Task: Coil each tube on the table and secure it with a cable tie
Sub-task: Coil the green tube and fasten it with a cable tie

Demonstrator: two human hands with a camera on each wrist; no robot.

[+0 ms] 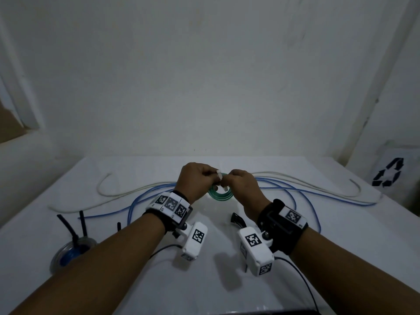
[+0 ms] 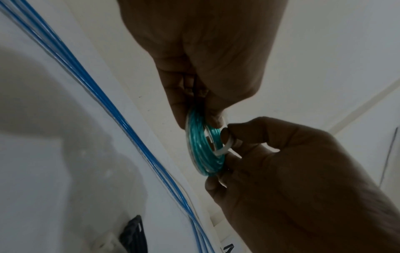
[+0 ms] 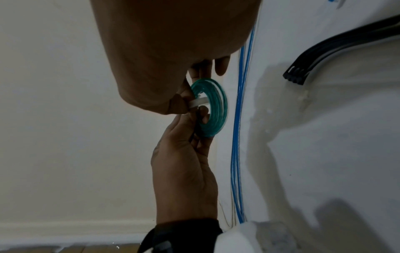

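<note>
- At centre of the head view, above a white table [image 1: 227,258], both hands met around a small teal tube coil [image 1: 221,194].
- L hand [image 1: 195,178] had fingers curled, pinching the coil's upper edge; in the L wrist view the same hand [image 2: 201,56] filled the top centre, thumb and fingers clamped on the coil [image 2: 202,145].
- R hand [image 1: 241,183] had fingers curled too, pinching a white cable tie [image 1: 220,175] that looped around the coil's strands.
- L wrist view: R hand [image 2: 292,171] at lower right, tie [image 2: 227,145] bent between thumb and fingertip, passing over the coil's rim.
- R wrist view: R hand [image 3: 173,59] at top centre, L hand [image 3: 186,167] below it, coil [image 3: 213,109] upright btwn them w/ the tie [image 3: 198,102] crossing its inner opening.
- Coil was held off the table, hanging below the knuckles, centre frame.
- Behind the hands, a long blue tube [image 1: 318,194] lay uncoiled in loose curves across the table, w/ a white tube [image 1: 113,192] farther back, also uncoiled.
- Lower left of the head view: a finished coil [image 1: 70,253], blue and clear, partly hidden by the L forearm, black tie ends sticking up.
- A bundle of black cable ties [image 3: 324,56] lay on the table, upper right of the R wrist view.
- Both wrists wore black straps w/ white camera units and square printed markers.
</note>
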